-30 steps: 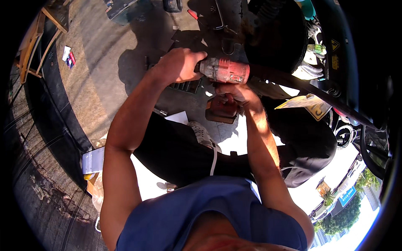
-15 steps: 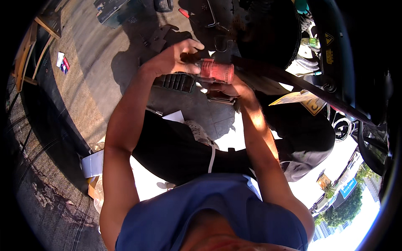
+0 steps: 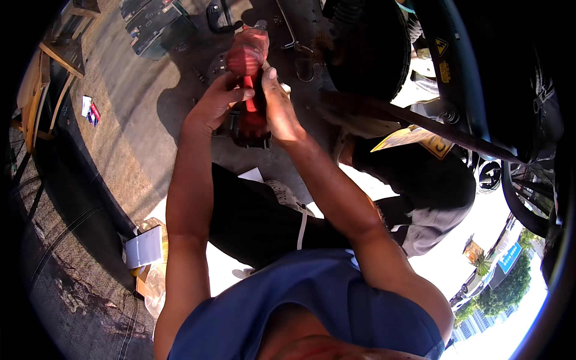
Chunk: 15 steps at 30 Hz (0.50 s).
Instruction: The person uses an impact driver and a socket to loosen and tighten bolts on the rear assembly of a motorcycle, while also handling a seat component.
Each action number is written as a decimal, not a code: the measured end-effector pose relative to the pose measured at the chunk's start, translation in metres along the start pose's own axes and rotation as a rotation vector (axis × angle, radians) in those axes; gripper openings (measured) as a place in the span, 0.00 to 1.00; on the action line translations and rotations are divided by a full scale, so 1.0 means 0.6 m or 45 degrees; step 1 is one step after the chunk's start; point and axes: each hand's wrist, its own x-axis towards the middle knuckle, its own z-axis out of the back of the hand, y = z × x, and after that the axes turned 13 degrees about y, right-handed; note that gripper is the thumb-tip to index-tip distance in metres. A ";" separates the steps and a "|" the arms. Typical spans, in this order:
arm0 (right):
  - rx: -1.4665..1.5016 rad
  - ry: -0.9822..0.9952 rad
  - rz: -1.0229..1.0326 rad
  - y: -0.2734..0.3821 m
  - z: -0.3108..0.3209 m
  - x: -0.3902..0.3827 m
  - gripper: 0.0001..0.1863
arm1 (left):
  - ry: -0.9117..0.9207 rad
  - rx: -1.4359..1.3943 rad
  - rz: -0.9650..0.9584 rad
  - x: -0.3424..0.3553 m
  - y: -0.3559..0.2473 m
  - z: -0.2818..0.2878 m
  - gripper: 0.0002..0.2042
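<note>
A red cordless impact wrench (image 3: 247, 57) is held out over the floor between my two hands, its nose pointing away from me and its dark battery foot (image 3: 252, 139) toward me. On the left side of its handle, my left hand (image 3: 217, 103) is closed, with the thumb lying across the red grip. My right hand (image 3: 279, 108) presses along the right side of the handle, thumb stretched up toward the tool's body. The fingers of that hand are mostly hidden.
A dark tool case (image 3: 153, 27) lies at the far left, and a bent metal bar (image 3: 287, 27) rests beyond the wrench. To the right are a black tyre (image 3: 375, 60), a dark strap (image 3: 444, 129) and a yellow plate (image 3: 414, 139). A wooden stool (image 3: 45, 90) stands at left.
The impact wrench has turned from lying sideways to pointing away from me and moved left. My right hand has come up and left with it; my left hand now grips its handle.
</note>
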 end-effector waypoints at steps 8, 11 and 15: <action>-1.099 -0.247 -0.063 -0.022 0.083 -0.038 0.37 | -0.413 0.083 -0.213 0.074 0.051 0.008 0.18; -0.788 -0.271 -0.365 -0.116 0.187 -0.051 0.44 | -0.110 -0.073 -0.170 0.088 0.021 0.005 0.18; -0.008 0.072 -0.567 -0.129 0.139 -0.057 0.38 | -0.033 -0.196 0.006 0.081 0.045 0.060 0.20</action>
